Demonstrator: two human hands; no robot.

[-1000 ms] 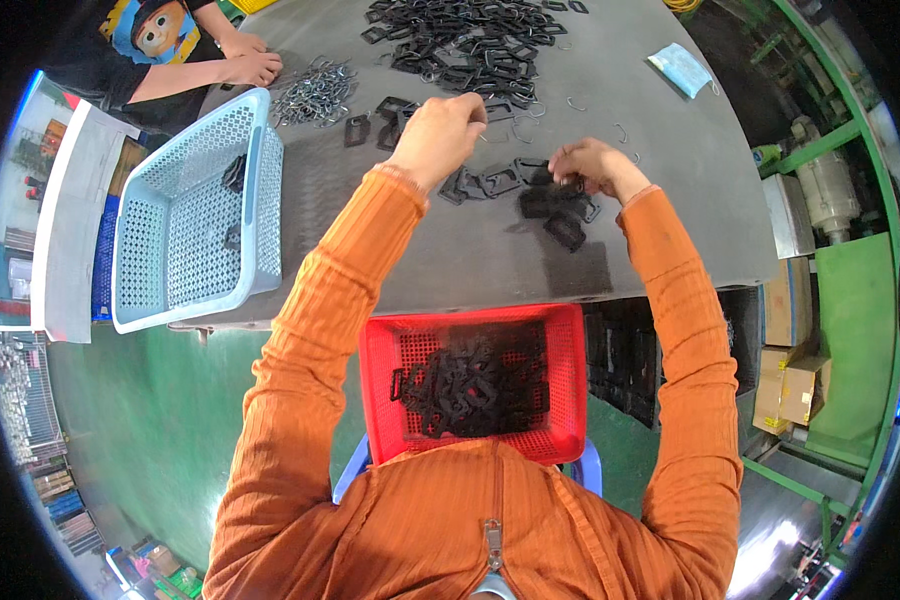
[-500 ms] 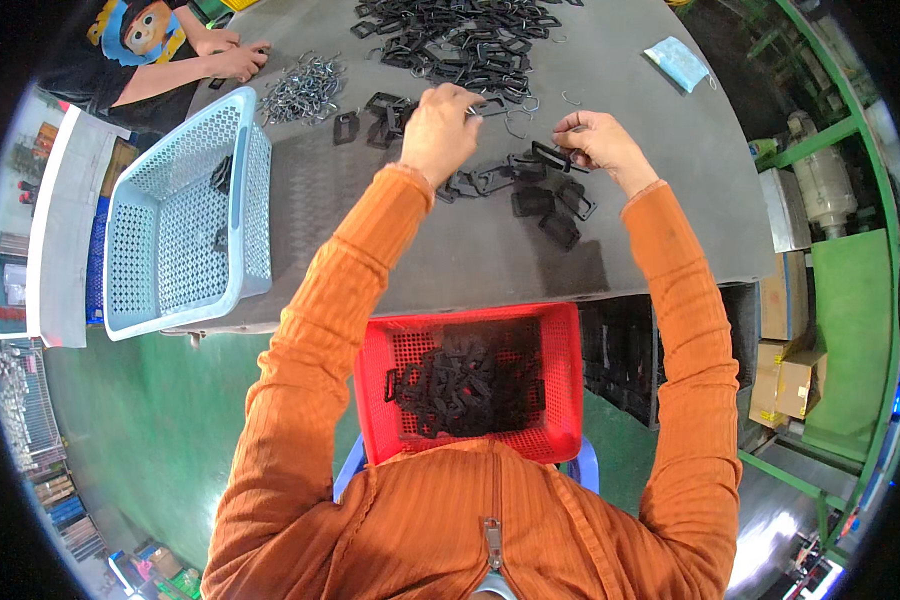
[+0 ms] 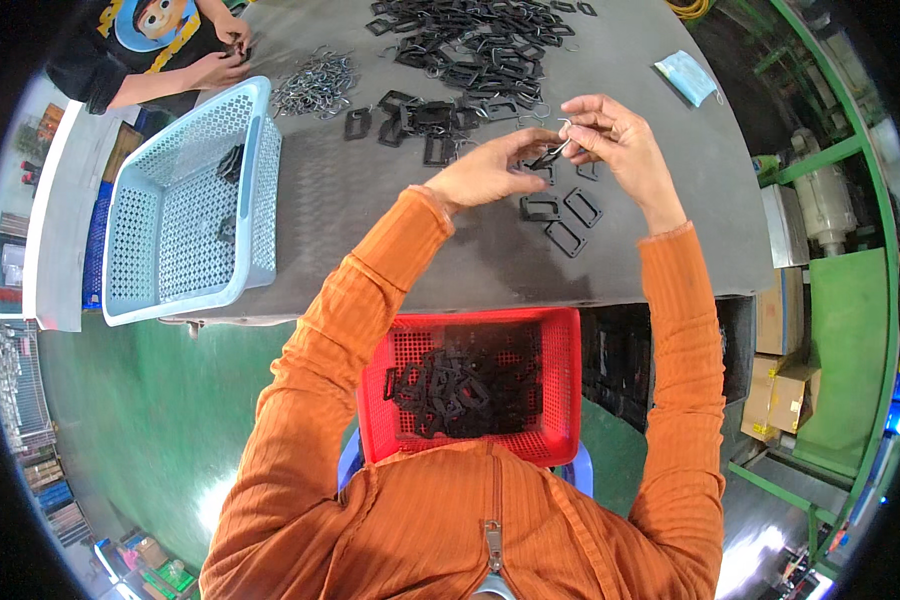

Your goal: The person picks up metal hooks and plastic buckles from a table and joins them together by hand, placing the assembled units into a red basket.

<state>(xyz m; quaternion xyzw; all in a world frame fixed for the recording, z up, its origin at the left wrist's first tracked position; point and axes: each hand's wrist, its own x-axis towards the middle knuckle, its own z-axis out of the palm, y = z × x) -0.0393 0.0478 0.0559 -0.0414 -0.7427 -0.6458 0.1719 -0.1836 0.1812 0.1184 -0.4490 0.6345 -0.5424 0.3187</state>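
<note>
We now have both hands raised off the table [image 3: 370, 220], left hand [image 3: 490, 172] and right hand [image 3: 615, 135] pinching one black frame piece [image 3: 548, 157] together, so fitting has begun.

A broad grey metal counter [image 3: 370, 230] with a dimpled surface fills the upper middle of the view, its near edge curving across the frame. Beneath and around it spreads a glossy green painted floor [image 3: 160, 420], catching pale glare at the lower left. A green steel frame [image 3: 820, 160] rises on the right, with brown cardboard boxes [image 3: 785, 385] stacked beside it. On the far left stands a long white shelf [image 3: 55, 230].
</note>
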